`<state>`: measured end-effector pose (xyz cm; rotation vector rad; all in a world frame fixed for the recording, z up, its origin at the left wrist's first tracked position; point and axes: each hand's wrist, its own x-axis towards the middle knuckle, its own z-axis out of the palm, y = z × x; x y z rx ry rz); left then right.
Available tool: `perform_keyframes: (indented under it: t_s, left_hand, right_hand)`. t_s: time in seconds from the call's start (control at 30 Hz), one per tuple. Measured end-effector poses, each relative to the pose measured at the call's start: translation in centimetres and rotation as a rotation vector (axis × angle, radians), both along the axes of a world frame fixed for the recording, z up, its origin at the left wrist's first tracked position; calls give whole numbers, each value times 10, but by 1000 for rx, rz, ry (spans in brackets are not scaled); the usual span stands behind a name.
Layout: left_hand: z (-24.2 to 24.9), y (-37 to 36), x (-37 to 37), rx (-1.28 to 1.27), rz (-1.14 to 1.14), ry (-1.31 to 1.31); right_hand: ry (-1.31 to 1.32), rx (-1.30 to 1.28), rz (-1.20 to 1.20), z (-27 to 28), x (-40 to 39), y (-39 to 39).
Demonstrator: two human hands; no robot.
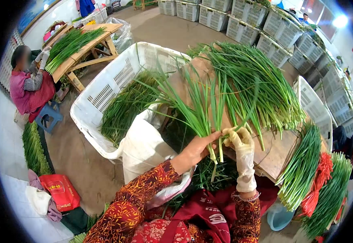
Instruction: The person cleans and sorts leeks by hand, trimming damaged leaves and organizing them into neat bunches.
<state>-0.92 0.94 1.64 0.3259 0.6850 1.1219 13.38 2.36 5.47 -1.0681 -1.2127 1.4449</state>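
Note:
My bare left hand (197,150) is closed round a small bunch of garlic chives (201,109), its pale stem ends poking out below the fingers and its leaves fanning up and away. Close beside it, my right hand (241,146), in a whitish glove, is pinched at the stems by the left fingertips; a green blade runs up from it. A large heap of garlic chives (257,85) lies on the wooden board (273,152) just beyond both hands, white ends toward me.
A white plastic crate (99,97) with loose greens stands left, a white sack (146,141) against it. Bundled chives (300,166) and red ties (318,184) lie at right. Another person (30,85) sits at a wooden table (79,52). Stacked crates (247,28) line the back.

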Motion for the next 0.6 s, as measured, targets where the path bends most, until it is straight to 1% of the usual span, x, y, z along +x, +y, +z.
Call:
perform_keyframes:
  t_s: [0.03,0.07,0.1,0.13,0.17,0.2,0.27,0.3,0.33,0.37,0.4,0.47,0.53,0.6]
  left_hand:
    - [2,1,2,-12,9,1]
    - [3,2,3,-24,20,2]
    - [-1,3,4,-24,22,0]
    - [-8,4,4,23,18,-25]
    - [-12,5,4,71,15,-49]
    - [-12,5,3,73,18,-50]
    - [-12,6,-3,124,112,-31]
    - [-17,7,-8,116,106,-70]
    - [-16,7,-9,94,161,-70]
    - [-14,6,-10,80,172,-47]
    - [-13,6,-11,69,182,-22]
    - [-12,3,-14,86,178,-12]
    - [-13,0,-13,99,172,-3]
    - [-15,-1,-11,103,209,19]
  right_hand:
    - [12,83,-8,1,0,-8]
    - [9,83,-6,2,0,-14]
    - [14,175,-11,1,0,-21]
    - [21,267,-15,1,2,-28]
    - [36,283,3,-1,6,-36]
    - [40,320,45,2,10,-45]
    - [76,296,225,-5,20,-61]
    - [-74,204,392,-4,25,-70]
    - [-226,110,556,-1,30,-78]
    - [-379,-144,751,-1,30,-84]
    - [-669,-155,903,-2,27,-86]
    - [-1046,22,1009,-9,30,-85]
    - [-1137,29,927,-14,36,-75]
    - [-932,100,625,4,37,-62]
